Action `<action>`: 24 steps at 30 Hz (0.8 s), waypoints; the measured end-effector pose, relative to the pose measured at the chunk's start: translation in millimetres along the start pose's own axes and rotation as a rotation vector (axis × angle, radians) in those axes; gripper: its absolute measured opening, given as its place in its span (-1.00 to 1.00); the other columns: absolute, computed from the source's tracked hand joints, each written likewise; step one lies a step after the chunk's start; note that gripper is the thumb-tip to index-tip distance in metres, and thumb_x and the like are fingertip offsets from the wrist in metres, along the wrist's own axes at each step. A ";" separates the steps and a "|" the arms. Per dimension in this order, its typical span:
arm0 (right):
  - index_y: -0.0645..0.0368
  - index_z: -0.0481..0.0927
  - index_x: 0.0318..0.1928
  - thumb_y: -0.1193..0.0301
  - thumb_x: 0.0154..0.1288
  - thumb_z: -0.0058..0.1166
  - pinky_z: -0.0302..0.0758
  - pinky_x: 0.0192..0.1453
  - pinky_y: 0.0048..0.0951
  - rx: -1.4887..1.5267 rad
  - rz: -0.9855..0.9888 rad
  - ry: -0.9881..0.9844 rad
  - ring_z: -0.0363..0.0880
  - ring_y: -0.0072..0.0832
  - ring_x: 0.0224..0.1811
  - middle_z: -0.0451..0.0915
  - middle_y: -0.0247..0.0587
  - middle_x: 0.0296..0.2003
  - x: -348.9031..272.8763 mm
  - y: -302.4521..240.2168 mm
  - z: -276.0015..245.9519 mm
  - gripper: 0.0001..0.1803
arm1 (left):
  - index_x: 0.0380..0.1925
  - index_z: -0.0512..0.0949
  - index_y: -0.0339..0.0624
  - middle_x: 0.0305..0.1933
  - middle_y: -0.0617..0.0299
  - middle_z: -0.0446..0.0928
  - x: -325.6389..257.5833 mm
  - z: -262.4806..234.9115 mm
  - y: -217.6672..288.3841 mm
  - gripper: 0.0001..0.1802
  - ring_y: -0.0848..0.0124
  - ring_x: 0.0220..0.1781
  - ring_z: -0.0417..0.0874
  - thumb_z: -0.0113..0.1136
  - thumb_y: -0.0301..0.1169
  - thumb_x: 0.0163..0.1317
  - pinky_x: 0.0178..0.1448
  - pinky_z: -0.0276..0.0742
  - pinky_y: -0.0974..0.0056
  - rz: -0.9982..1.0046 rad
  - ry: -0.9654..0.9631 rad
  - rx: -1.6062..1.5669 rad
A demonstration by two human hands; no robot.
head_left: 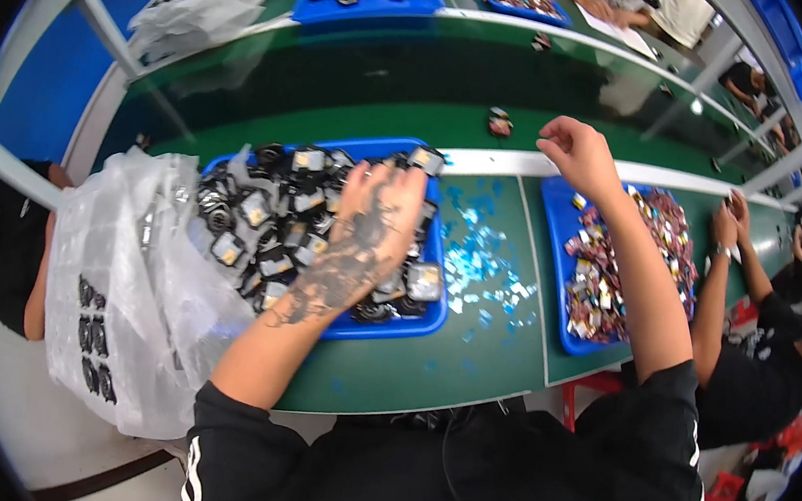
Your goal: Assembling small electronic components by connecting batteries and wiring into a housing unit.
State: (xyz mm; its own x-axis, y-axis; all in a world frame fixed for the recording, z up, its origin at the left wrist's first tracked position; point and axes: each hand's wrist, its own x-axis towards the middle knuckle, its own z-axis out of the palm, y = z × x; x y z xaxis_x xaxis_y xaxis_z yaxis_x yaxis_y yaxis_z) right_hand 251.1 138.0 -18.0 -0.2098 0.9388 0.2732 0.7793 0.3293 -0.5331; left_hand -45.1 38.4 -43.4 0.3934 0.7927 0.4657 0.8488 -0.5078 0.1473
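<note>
My left hand (383,205) reaches palm down into the blue tray (440,317) on the left, heaped with black plastic parts. Its fingers bend over the pile by the far rim and their tips are hidden, so their grip does not show. Close by its fingers, a black part with a pale square face (426,160) rests at the tray's far right corner. My right hand (579,154) hovers above the white rail, fingers loosely curled and apart, with nothing visible in them. Beyond it, one small dark part (499,122) lies on the green belt (356,117).
To the right stands a blue tray (574,340) of small reddish and silvery pieces. Blue film scraps (487,259) litter the green table between the trays. A plastic bag (120,262) bulges at left. Co-workers sit across the belt and at both sides; one's hands (730,224) are near the right tray.
</note>
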 end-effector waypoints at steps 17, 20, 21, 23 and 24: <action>0.24 0.58 -0.31 0.57 -0.04 0.28 0.47 0.01 -0.19 -0.297 -0.274 -0.282 0.50 -0.12 -0.11 0.51 -0.13 -0.24 -122.2 -4.5 -51.5 -0.78 | 0.02 0.46 -0.35 -0.01 -0.02 0.62 17.8 -29.8 40.5 -0.73 0.32 -0.09 0.73 0.10 -0.47 0.38 0.03 0.69 0.31 -0.633 -0.264 -1.777; 0.20 0.55 -0.34 0.56 0.07 0.25 0.50 -0.03 -0.21 -0.406 -0.346 -0.208 0.51 -0.17 -0.13 0.54 -0.16 -0.24 -122.8 -3.4 -54.9 -0.85 | -0.02 0.46 -0.39 -0.06 0.00 0.62 18.4 -31.9 42.7 -0.76 0.34 -0.11 0.72 0.11 -0.56 0.33 -0.01 0.71 0.34 -0.654 -0.294 -1.798; 0.19 0.55 -0.35 0.56 0.10 0.24 0.50 -0.05 -0.27 -0.213 -0.247 -0.103 0.53 -0.24 -0.18 0.55 -0.19 -0.28 -123.1 -0.6 -54.2 -0.88 | -0.05 0.47 -0.35 -0.11 0.05 0.62 17.4 -30.6 41.9 -0.77 0.33 -0.10 0.72 0.15 -0.58 0.30 0.00 0.71 0.33 -0.649 -0.285 -1.796; 0.17 0.50 -0.33 0.55 0.23 0.19 0.46 -0.15 -0.50 0.135 0.034 0.089 0.52 -0.54 -0.33 0.55 -0.35 -0.39 -127.2 -3.7 -55.0 -0.90 | -0.18 0.47 -0.30 -0.22 0.17 0.58 16.5 -31.7 43.2 -0.81 0.33 -0.10 0.72 0.20 -0.67 0.21 0.02 0.72 0.30 -0.676 -0.282 -1.744; 0.17 0.50 -0.33 0.55 0.23 0.19 0.46 -0.15 -0.50 0.125 0.038 0.092 0.52 -0.54 -0.33 0.55 -0.35 -0.39 -130.5 -7.8 -55.3 -0.90 | -0.25 0.47 -0.28 -0.23 0.19 0.58 13.0 -26.8 40.8 -0.84 0.35 -0.11 0.71 0.21 -0.67 0.21 -0.03 0.70 0.36 -0.593 -0.247 -1.688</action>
State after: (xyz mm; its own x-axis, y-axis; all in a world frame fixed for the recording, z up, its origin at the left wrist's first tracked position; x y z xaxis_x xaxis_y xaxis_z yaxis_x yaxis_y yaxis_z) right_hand 305.1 7.3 -5.2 -0.1217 0.9394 0.3204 0.7045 0.3091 -0.6388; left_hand -14.8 18.9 -8.0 0.3757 0.9235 -0.0773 -0.2921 0.1972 0.9358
